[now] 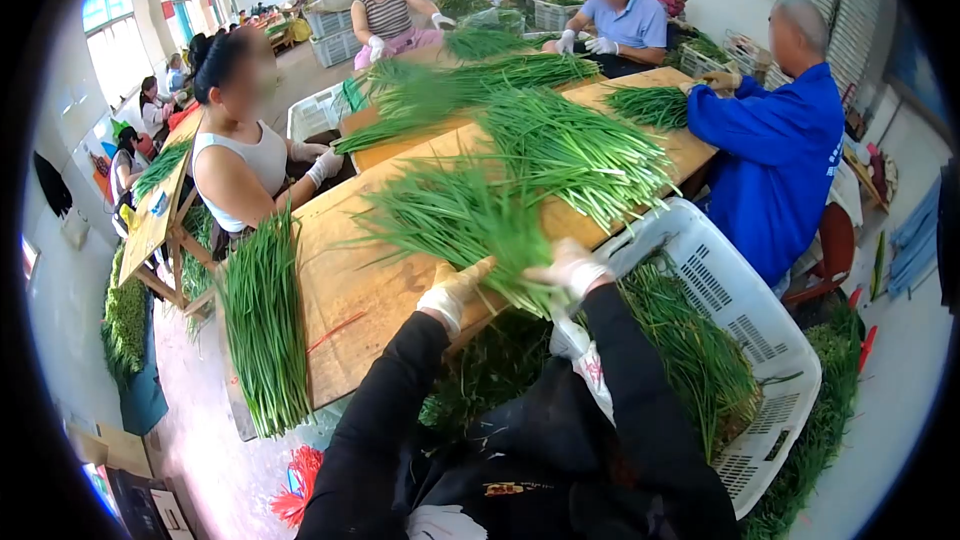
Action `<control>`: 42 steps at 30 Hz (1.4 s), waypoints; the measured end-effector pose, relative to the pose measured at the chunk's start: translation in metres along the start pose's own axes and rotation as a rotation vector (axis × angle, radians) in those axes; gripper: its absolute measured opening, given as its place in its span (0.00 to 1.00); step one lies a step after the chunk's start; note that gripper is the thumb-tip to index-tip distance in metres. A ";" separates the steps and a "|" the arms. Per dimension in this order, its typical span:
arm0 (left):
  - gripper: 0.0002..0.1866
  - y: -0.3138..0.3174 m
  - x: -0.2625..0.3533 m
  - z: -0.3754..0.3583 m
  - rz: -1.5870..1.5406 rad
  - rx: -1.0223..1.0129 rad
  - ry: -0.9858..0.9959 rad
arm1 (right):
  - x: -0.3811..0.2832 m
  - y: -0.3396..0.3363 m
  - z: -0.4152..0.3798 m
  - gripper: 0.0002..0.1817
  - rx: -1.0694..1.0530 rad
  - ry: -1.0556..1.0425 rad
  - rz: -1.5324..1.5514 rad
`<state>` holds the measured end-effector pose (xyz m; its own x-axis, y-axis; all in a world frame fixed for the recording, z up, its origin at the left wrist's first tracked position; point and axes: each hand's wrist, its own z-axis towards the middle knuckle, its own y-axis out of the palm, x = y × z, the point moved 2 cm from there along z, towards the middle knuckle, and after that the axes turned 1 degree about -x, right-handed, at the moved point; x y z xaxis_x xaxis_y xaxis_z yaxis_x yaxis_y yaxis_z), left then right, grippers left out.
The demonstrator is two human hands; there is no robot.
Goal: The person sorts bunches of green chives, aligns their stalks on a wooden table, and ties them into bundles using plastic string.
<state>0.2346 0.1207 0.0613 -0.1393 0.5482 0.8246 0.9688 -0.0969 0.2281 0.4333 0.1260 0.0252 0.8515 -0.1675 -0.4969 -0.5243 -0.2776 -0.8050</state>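
My left hand (pixel 455 292), in a pale glove, is at the table's near edge beside a loose bunch of garlic chives (pixel 450 215). Its fingers are stretched toward the stalks. My right hand (pixel 572 270), gloved and slightly blurred, closes on the stalk ends of this bunch. Parts of the bunch are smeared by motion, and some fingertips are hidden among the leaves. Just beyond lies a larger pile of garlic chives (pixel 575 145), its pale ends toward me. Another long bundle of chives (pixel 265 325) hangs over the table's left end.
A white plastic crate (pixel 745 285) with chives stands at my right. On the wooden table (pixel 345 285) lies a red strip (pixel 337 331). Red ties (pixel 300 485) are below left. Co-workers sit around the table, including a person in blue (pixel 775 150) and one in white (pixel 240 165).
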 end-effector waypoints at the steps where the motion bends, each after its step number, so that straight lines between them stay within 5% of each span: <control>1: 0.33 -0.004 -0.007 0.015 0.043 -0.022 0.045 | -0.015 0.018 0.004 0.33 -0.009 -0.044 0.013; 4: 0.36 -0.027 -0.023 0.057 0.347 -0.015 0.285 | -0.074 0.062 -0.015 0.31 0.168 -0.249 -0.253; 5: 0.48 -0.036 -0.023 0.061 0.382 0.026 0.173 | -0.085 0.083 -0.008 0.25 0.228 -0.279 -0.229; 6: 0.59 -0.064 -0.042 0.099 0.594 0.224 0.317 | -0.091 0.104 0.003 0.20 0.288 -0.309 -0.206; 10: 0.69 -0.090 -0.025 0.081 0.891 0.318 0.306 | -0.119 0.182 0.049 0.18 0.221 -0.475 -0.002; 12: 0.71 -0.074 0.000 0.044 1.299 0.416 0.181 | -0.153 0.113 -0.023 0.20 0.007 -0.454 -0.031; 14: 0.73 -0.078 0.000 0.040 1.370 0.436 0.140 | -0.142 0.124 -0.020 0.22 0.027 -0.531 0.005; 17: 0.70 -0.078 -0.002 0.037 1.410 0.471 0.208 | -0.111 0.096 -0.018 0.24 -0.257 -0.689 0.187; 18: 0.67 -0.082 -0.002 0.039 1.409 0.442 0.240 | -0.087 0.104 -0.004 0.24 -0.186 -0.743 0.247; 19: 0.66 -0.086 -0.003 0.044 1.413 0.419 0.251 | -0.078 0.084 -0.012 0.22 -0.435 -0.462 0.478; 20: 0.65 -0.090 -0.005 0.048 1.416 0.394 0.263 | -0.064 0.079 -0.003 0.19 -0.422 -0.312 0.517; 26: 0.62 -0.122 -0.033 0.049 1.316 0.304 0.418 | -0.057 0.074 -0.012 0.27 -0.462 -0.170 0.835; 29: 0.25 -0.116 -0.021 -0.020 0.473 -0.185 0.087 | -0.078 0.085 -0.021 0.35 -0.591 -0.228 0.976; 30: 0.19 -0.109 -0.022 -0.052 0.036 -0.326 -0.147 | -0.088 0.088 -0.025 0.38 -0.696 -0.281 1.058; 32: 0.21 -0.108 -0.039 -0.078 -0.244 -0.415 -0.324 | -0.110 0.101 -0.031 0.41 -0.824 -0.282 1.082; 34: 0.23 -0.106 -0.061 -0.093 -0.198 -0.335 -0.106 | -0.125 0.108 -0.031 0.37 -0.700 -0.377 0.999; 35: 0.24 -0.096 -0.067 -0.096 -0.197 -0.309 0.067 | -0.136 0.115 -0.027 0.32 -0.773 -0.311 1.144; 36: 0.25 -0.090 -0.069 -0.098 -0.195 -0.280 0.242 | -0.148 0.114 -0.022 0.28 -0.632 -0.466 1.290; 38: 0.28 -0.089 -0.070 -0.099 0.004 -0.284 0.383 | -0.165 0.089 -0.022 0.25 -0.737 -0.255 1.419; 42: 0.25 -0.100 -0.049 -0.075 0.207 -0.237 0.624 | -0.210 0.022 -0.026 0.20 -0.480 -0.553 1.370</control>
<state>0.1288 0.0413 0.0374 -0.1177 -0.0742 0.9903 0.9270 -0.3657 0.0828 0.2430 0.1309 0.1202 -0.4242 -0.2100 -0.8809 -0.7315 -0.4939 0.4700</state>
